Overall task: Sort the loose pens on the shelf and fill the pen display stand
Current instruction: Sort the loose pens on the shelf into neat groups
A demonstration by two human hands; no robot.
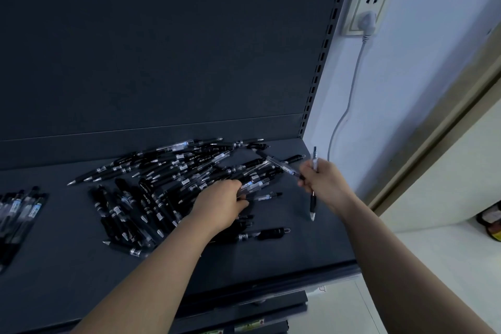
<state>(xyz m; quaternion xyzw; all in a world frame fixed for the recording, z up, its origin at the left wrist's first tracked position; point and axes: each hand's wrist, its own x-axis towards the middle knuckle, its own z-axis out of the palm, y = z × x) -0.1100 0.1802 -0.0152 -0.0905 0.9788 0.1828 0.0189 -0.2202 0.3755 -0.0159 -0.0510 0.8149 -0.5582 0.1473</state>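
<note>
A heap of several loose black and clear pens (173,171) lies spread over the dark shelf (67,266). My left hand (221,205) reaches into the right part of the heap and its fingers curl round a clear pen (260,196). My right hand (324,179) is raised near the shelf's right end; it grips an upright pen (313,206) that points tip down, and it also pinches a second pen (284,168) that slants up to the left. At the far left edge a row of pens (19,211) lies side by side.
The shelf's dark back panel (162,49) rises behind the heap, with a slotted upright (322,57) at its right. On the white wall are a socket with a plug (366,19) and a hanging cable (349,100). A lower shelf edge (244,304) shows below.
</note>
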